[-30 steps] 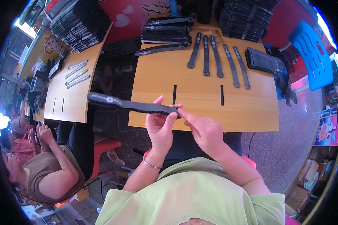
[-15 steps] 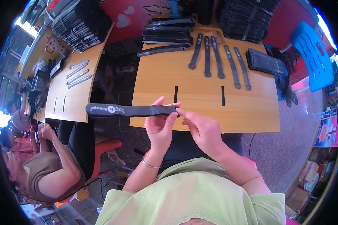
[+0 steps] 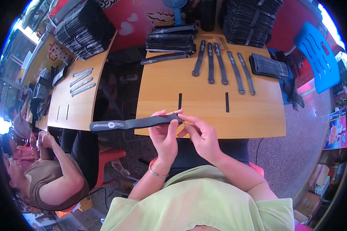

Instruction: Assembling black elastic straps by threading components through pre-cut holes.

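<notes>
A dark grey fabric strap with a rounded end and pale printing stretches to the left, above the table's near edge. My left hand is closed around it close to its right end, thumb on the near side. At that end, the fingers of my right hand are bent and pinch at the tip; the detail between them is hidden. Beyond my hands, several similar straps with small end loops lie in a row on the wooden table. Two short black strips mark the tabletop.
Piled straps occupy the table's far left. A tall stack of black bundles, a folded dark bundle and a blue fan stand around the far side. Another person sits left, beside a second table. A blue chair is at right.
The strap's right end has risen slightly and the strap now bends more. My right hand has shifted a little left, its fingers more curled. The whole view has tilted slightly.
</notes>
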`<action>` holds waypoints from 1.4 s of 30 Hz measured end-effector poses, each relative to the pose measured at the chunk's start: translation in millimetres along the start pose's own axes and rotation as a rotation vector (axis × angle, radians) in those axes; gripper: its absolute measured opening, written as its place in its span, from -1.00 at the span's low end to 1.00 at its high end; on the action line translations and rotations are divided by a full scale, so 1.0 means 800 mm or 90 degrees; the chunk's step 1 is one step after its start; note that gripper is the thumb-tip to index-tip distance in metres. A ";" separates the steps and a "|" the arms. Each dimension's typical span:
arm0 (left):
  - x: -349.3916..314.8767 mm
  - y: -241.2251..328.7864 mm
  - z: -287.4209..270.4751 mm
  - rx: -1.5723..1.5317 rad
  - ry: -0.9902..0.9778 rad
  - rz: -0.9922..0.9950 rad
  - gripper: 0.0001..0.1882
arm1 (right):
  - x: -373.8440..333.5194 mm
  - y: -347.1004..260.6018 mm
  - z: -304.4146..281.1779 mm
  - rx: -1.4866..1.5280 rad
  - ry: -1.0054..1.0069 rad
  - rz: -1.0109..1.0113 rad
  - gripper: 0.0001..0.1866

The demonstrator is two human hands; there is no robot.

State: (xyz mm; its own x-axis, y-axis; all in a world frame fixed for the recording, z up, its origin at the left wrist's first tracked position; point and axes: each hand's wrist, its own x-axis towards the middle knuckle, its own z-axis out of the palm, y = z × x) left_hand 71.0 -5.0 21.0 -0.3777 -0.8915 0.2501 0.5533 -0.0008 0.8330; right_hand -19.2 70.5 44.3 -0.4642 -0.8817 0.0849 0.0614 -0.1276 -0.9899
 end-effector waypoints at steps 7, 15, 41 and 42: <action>-0.001 -0.003 0.003 0.003 0.032 -0.003 -0.70 | -0.002 0.005 0.008 -0.082 0.032 -0.021 -0.69; 0.011 0.011 0.004 -0.005 -0.017 -0.069 -0.56 | 0.011 0.003 0.003 -0.088 0.029 -0.078 -0.75; 0.030 0.022 -0.023 0.626 -0.279 -0.135 -0.77 | 0.005 0.007 -0.023 -0.300 0.008 -0.098 -0.90; 0.029 0.022 -0.025 0.643 -0.308 -0.179 -0.78 | 0.004 0.007 -0.024 -0.305 0.001 -0.084 -0.90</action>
State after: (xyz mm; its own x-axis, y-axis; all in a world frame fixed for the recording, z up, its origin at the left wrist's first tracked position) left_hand 86.8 -35.2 31.6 -0.7592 -0.6504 -0.0258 -0.3594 0.3859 0.8497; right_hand -37.0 76.0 36.6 -0.4414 -0.8717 0.2128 -0.4110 -0.0144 -0.9115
